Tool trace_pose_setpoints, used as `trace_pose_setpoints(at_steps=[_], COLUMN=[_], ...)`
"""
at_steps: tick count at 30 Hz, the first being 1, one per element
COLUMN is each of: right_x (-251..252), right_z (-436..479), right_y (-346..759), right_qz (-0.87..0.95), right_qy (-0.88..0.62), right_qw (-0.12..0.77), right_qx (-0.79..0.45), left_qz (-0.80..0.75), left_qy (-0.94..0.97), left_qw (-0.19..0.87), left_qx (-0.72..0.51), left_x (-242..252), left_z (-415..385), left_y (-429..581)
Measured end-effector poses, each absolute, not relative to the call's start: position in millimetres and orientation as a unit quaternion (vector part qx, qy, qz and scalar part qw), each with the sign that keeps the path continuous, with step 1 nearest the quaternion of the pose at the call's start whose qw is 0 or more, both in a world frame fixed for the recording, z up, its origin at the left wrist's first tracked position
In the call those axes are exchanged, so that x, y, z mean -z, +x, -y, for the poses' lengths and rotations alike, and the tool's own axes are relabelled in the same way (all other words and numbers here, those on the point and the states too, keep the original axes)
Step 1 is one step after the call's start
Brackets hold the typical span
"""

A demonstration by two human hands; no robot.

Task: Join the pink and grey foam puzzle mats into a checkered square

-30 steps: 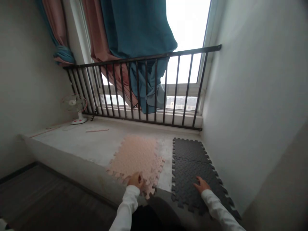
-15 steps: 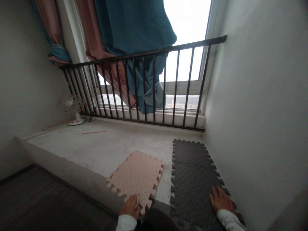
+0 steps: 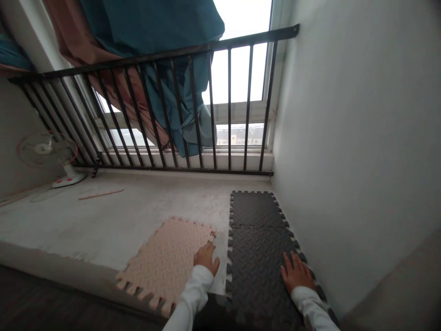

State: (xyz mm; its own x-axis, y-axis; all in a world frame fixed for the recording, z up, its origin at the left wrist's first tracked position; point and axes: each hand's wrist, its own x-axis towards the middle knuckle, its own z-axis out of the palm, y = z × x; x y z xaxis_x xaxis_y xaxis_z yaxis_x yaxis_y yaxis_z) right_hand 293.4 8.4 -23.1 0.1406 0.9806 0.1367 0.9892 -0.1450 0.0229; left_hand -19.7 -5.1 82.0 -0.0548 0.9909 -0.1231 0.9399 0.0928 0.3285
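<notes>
A beige interlocking foam mat (image 3: 165, 257) with toothed edges lies on the pale raised ledge. My left hand (image 3: 206, 258) is over its right edge near the far right corner, fingers stretched out and thumb apart; whether it presses on the foam I cannot tell. To the right, black foam mats (image 3: 258, 262) are joined in a strip along the wall. My right hand (image 3: 298, 272) rests flat on the black strip near its right edge, fingers spread. A narrow band of bare ledge separates the beige mat from the black ones.
A dark metal railing (image 3: 193, 170) runs along the window, with blue and pink curtains (image 3: 155, 27) hanging behind it. A small fan (image 3: 67, 177) and a thin stick (image 3: 100, 195) are on the ledge at left. The white wall (image 3: 344, 138) bounds the right side.
My left hand has moved from the beige mat's near corner up to its far right edge. The view has shifted to the right. My right hand stays on the black mat.
</notes>
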Motion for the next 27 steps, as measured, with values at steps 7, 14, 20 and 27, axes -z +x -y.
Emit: trace_pose_setpoints(at_steps=[7,14,20,27], right_x=[31,33,21,3], right_z=[-6,-3,1,3], right_y=[294,294,289,283], right_qz=[0.653,0.654,0.647,0.637], right_qy=[-0.75,-0.751,-0.76,-0.77], right_qw=[0.065,0.074,0.058,0.021], right_qx=[0.086,0.054,0.019,-0.002], left_qz=[-0.743,-0.775,-0.66,-0.508], left_qy=[0.59,0.459,0.427,0.38], left_qw=[0.277,0.336,0.389,0.452], left_qx=[-0.149,-0.276,-0.481,-0.627], left_x=[-57,-54,-102,-203], left_z=[-106,-152,-188,-186], left_y=[58,85,89,102])
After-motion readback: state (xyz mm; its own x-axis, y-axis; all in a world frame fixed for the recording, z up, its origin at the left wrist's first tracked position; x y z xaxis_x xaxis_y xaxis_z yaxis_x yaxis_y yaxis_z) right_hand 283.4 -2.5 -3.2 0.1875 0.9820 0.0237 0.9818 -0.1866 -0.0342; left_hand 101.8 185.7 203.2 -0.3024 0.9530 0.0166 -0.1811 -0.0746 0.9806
